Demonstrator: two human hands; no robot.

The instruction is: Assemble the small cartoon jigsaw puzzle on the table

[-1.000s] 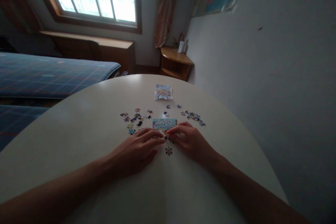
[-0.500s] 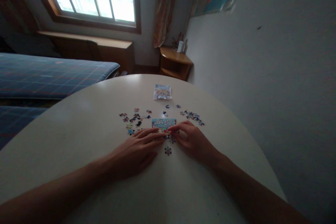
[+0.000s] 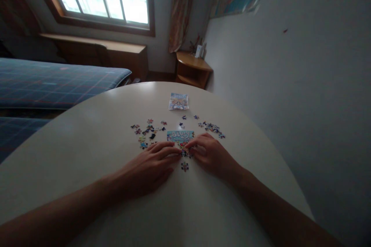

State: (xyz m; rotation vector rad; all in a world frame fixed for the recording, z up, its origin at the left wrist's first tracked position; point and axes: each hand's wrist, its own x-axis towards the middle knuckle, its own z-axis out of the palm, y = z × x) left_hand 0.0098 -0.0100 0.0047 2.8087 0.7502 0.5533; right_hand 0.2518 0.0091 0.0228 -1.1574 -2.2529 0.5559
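Note:
Joined jigsaw puzzle pieces lie on the table between my two hands, just below a partly built puzzle section with a light blue ground and large lettering. My left hand rests flat with its fingers stretched out, the tips touching the left side of the pieces. From the right, my right hand has its thumb and fingers drawn together at the pieces, pinching one; the fingers partly hide it. Closer to me lies a single loose puzzle piece.
Loose puzzle pieces are scattered at the left and in a cluster at the right. Farther back on the round white table lies a printed packet. A plaid mattress stands beyond the table's left edge.
My right fingers have shifted very slightly at the joined pieces, and a little more of them shows. My left hand stays nearly still. The whole view has moved slightly.

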